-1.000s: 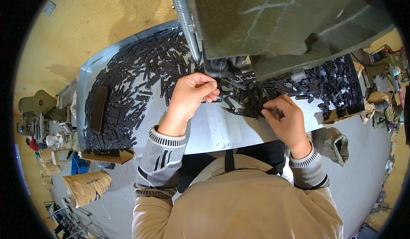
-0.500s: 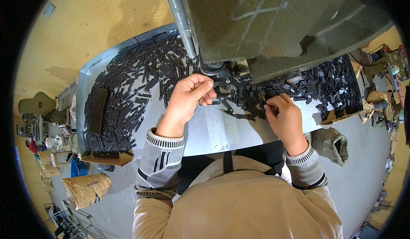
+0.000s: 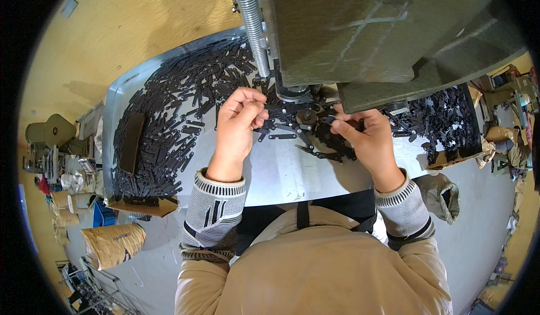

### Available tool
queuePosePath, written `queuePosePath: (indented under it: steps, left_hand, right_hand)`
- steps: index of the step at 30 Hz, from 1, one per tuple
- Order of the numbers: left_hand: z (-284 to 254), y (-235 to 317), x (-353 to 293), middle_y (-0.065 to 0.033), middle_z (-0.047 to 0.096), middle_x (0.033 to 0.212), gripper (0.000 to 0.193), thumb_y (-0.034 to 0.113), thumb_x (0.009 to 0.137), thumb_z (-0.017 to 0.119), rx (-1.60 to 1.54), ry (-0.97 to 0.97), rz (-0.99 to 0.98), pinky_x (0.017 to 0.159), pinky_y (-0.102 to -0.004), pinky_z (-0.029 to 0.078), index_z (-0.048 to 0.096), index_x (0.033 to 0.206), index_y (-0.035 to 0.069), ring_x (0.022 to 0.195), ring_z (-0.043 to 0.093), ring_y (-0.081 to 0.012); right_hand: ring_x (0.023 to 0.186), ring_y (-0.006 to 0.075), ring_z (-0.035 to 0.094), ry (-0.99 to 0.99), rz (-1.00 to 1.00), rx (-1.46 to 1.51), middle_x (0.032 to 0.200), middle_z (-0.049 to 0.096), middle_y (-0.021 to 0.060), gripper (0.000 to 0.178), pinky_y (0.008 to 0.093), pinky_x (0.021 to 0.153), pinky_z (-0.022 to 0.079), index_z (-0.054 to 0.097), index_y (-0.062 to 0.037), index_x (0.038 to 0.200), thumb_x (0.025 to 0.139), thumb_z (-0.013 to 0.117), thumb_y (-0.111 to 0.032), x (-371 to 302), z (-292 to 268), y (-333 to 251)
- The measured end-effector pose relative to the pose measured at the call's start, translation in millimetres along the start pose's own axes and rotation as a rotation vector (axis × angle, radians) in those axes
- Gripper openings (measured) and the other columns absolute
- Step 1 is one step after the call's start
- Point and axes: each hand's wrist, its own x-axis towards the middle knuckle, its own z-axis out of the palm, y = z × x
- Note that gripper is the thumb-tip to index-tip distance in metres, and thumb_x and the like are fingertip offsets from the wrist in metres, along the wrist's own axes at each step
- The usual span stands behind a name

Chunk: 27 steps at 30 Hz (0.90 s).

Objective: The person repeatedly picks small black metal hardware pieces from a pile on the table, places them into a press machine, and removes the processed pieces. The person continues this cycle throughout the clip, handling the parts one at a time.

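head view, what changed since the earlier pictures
The right hand has moved forward and slightly left; the left hand has shifted slightly left. Whether either took or released anything is unclear. The dark oblong block and paper sack stayed put.

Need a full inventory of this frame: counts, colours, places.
Flat strips: too many to count, black, heaped across the table's left
Small parts: too many to count, dark, heaped at its right end
Metal table: 1, silver-grey, centre
Machine head: 1, olive green, upper right, above the table
Coil spring: 1, silver, left of the machine head
Long block: 1, dark brown, among the left strips
Paper sack: 1, brown, lower left
Bin: 1, blue, above the paper sack
Open sack: 1, grey-green, right
Far clutter: mixed, both edges, too small to itemise
Sleeve cuffs: 2, grey patterned, both wrists
Left hand: 1, bare, centre-left
Right hand: 1, bare, centre-right
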Motion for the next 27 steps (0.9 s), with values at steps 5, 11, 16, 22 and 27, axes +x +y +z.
queuePosePath:
  steps: [5, 11, 16, 22, 27]
  left_hand:
    - [-3, 3, -1, -0.0001, 0.061, 0.08, 0.008, 0.0, 0.089, 0.058, -0.056, 0.02, 0.036, 0.058, -0.0187, 0.042, 0.063, 0.094, 0.003, 0.066, 0.057, -0.0071]
    - [-1, 4, -2, -0.0003, 0.061, 0.076, 0.008, 0.0, 0.089, 0.059, 0.047, 0.017, -0.015, 0.058, -0.0191, 0.043, 0.064, 0.095, 0.002, 0.066, 0.058, -0.0076]
    - [0, 1, -1, -0.0017, 0.062, 0.076, 0.008, -0.001, 0.088, 0.06, 0.126, -0.023, -0.031, 0.058, -0.0196, 0.044, 0.064, 0.095, 0.0, 0.066, 0.058, -0.0078]
    - [4, 2, 0, -0.0037, 0.063, 0.074, 0.008, 0.002, 0.088, 0.064, 0.343, 0.003, -0.066, 0.058, -0.0226, 0.046, 0.063, 0.095, -0.001, 0.066, 0.059, -0.0094]
    - [3, 10, -27, -0.0057, 0.061, 0.072, 0.012, 0.007, 0.083, 0.071, 1.019, -0.052, 0.144, 0.058, -0.0275, 0.047, 0.064, 0.092, 0.004, 0.062, 0.059, -0.0137]
  right_hand:
    - [0.078, 0.009, 0.063, -0.019, -0.133, -0.24, 0.091, 0.073, 0.0065, 0.013, 0.0245, 0.072, 0.051, 0.071, -0.0003, 0.099, 0.086, 0.073, -0.003, 14, 19, 10]
    - [0.081, 0.0111, 0.065, -0.023, -0.175, -0.334, 0.091, 0.073, 0.0071, 0.01, 0.0255, 0.074, 0.051, 0.069, 0.0011, 0.095, 0.086, 0.072, -0.003, 18, 27, 9]
    - [0.074, 0.0125, 0.062, -0.067, -0.04, -0.61, 0.088, 0.071, 0.0065, 0.01, 0.0256, 0.069, 0.049, 0.068, 0.0005, 0.096, 0.088, 0.067, -0.005, 11, 16, -1]
    - [0.08, 0.0164, 0.059, -0.23, 0.37, 0.34, 0.102, 0.069, 0.0179, 0.029, 0.0286, 0.07, 0.047, 0.063, 0.0034, 0.113, 0.093, 0.042, -0.002, 12, -15, -16]
    - [0.097, 0.0239, 0.065, -0.143, 0.392, 0.552, 0.111, 0.066, 0.0204, 0.028, 0.0359, 0.086, 0.054, 0.052, 0.0058, 0.121, 0.097, 0.038, 0.003, -1, -14, -18]
